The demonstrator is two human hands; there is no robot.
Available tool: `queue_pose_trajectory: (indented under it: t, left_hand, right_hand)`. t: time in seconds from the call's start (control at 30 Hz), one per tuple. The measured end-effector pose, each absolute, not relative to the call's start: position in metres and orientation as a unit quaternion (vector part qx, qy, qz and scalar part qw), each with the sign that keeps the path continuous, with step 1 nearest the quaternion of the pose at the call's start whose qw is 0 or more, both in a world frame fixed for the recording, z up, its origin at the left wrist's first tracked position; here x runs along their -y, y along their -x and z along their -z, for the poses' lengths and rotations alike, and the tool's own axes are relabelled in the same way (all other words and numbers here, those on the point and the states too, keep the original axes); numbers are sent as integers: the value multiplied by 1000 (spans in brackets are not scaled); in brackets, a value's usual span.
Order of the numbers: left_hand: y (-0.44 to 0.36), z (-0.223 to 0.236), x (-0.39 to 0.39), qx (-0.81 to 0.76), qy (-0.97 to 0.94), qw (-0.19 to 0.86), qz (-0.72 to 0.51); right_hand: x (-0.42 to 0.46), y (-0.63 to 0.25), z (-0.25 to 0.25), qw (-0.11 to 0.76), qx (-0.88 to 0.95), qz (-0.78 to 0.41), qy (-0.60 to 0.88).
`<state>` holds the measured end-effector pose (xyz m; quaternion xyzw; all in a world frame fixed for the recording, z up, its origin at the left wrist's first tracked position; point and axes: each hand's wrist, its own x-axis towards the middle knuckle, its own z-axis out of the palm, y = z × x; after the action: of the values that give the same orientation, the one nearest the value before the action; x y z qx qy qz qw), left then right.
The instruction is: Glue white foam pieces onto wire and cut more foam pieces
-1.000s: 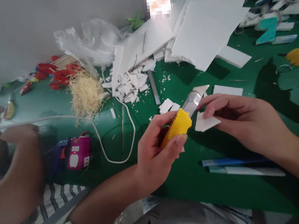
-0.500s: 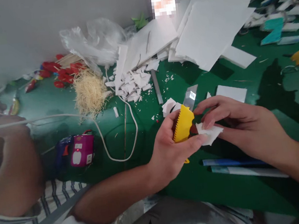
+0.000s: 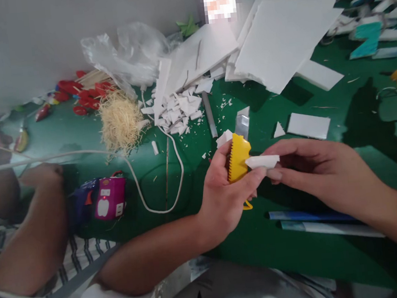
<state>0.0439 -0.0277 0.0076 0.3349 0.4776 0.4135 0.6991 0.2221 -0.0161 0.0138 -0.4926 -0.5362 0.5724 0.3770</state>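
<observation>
My left hand [image 3: 224, 198] is closed round a yellow utility knife [image 3: 237, 157], whose metal blade [image 3: 242, 123] points up and away from me. My right hand [image 3: 313, 170] pinches a small white foam piece [image 3: 262, 162] and holds it edge-on against the knife's yellow body. Both hands hover above the green table [image 3: 249, 238].
White foam sheets [image 3: 278, 33] and a heap of foam scraps [image 3: 177, 111] lie at the back. A straw-like bundle [image 3: 120, 121], red pieces [image 3: 84, 92], a plastic bag [image 3: 126, 57], a white cable [image 3: 172, 170] and a pink device [image 3: 110, 202] sit left. Another person's arm [image 3: 34, 230] rests at the left edge.
My left hand turned the knife more upright and drew it back a little. My right hand rotated the foam piece from flat to edge-on and brought it against the knife.
</observation>
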Motion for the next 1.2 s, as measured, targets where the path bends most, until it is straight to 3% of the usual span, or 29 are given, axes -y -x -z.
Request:
queue_pose_trajectory:
  t: [0.17,0.23,0.37,0.47,0.77,1.2]
  left_hand:
    - [-30,-4,21,-481,-456,597,-452]
    - [-19,-6,18,-447,-604,499,-431]
    - [-4,-12,16,-388,-844,202,-311]
    - [-5,-12,18,-362,-889,106,-260]
    - [-7,-7,18,-377,-900,50,-211]
    - [-7,-10,22,-382,-906,97,-156]
  right_hand:
    - [13,-226,-11,399,509,-480,593]
    - [10,-229,-9,409,505,-412,639]
    - [6,-235,-4,408,529,-340,662]
    - [7,-237,-3,397,558,-315,657]
    - [10,-235,-3,364,593,-293,656]
    - [11,-234,-5,342,603,-283,662]
